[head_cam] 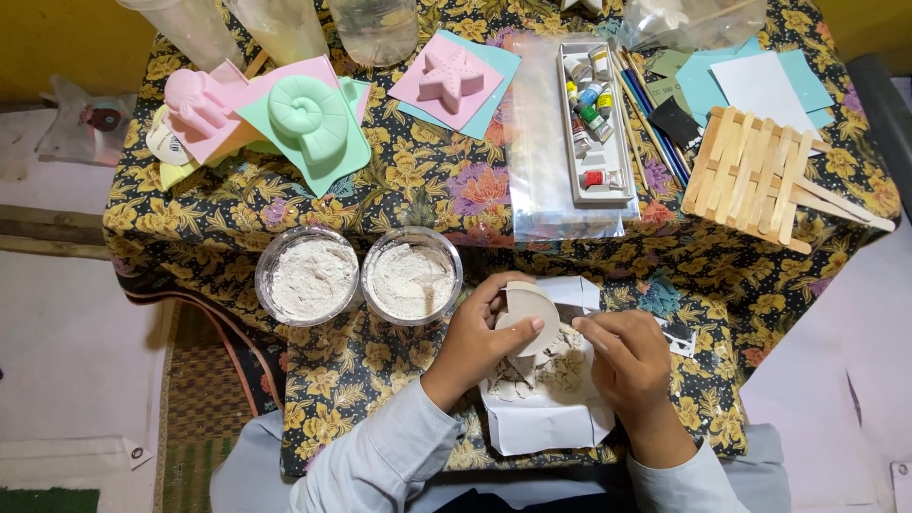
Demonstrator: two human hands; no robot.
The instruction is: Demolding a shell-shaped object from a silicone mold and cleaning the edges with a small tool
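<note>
My left hand (pixel 477 334) grips a round, pale beige plaster disc (pixel 529 313), thumb across its face. My right hand (pixel 622 356) sits just to the right of the disc, fingers curled against its edge; what it pinches is hidden. Both hands hover over a white sheet of paper (pixel 546 423) covered with broken plaster crumbs (pixel 551 370). Left of my hands stand two clear round tubs of white powder (pixel 309 277) (pixel 410 277).
The table has a floral cloth (pixel 427 180). At the back lie a pink shell mould (pixel 195 103), a green spiral shell mould (pixel 306 112), a pink starfish mould (pixel 450 78), a tray of paint tubes (pixel 594 123), brushes (pixel 651 123), a wooden stick raft (pixel 752 176) and clear cups (pixel 375 28).
</note>
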